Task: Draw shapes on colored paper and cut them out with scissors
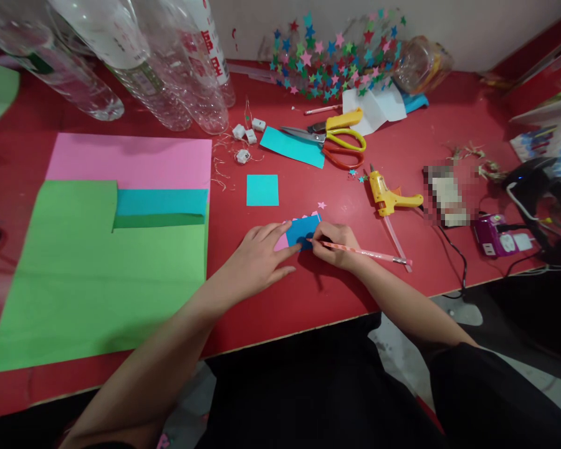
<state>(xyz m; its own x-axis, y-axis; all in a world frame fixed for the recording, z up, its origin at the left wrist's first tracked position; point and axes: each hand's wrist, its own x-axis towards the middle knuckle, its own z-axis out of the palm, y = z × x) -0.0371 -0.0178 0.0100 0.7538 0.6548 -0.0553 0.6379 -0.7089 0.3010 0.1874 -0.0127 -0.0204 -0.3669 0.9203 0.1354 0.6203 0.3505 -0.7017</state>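
My right hand (335, 242) is closed around a pink pencil (374, 254), its tip at a small blue paper piece (303, 229). Under the blue piece lies pink paper (281, 243), showing at the left and along the top edge. With fingers spread, my left hand (262, 255) presses the left side of these papers onto the table. A small pink star (321, 205) lies just above them. Farther up is a turquoise paper square (262, 190), apart from both hands.
Scissors (343, 140) and a yellow cutter (343, 120) lie behind, touching a turquoise strip (290, 147). A yellow glue gun (393, 196) is at right, its cord trailing. Large green paper (98, 280) covers the left. Plastic bottles (177, 68) and cut stars (336, 56) line the back.
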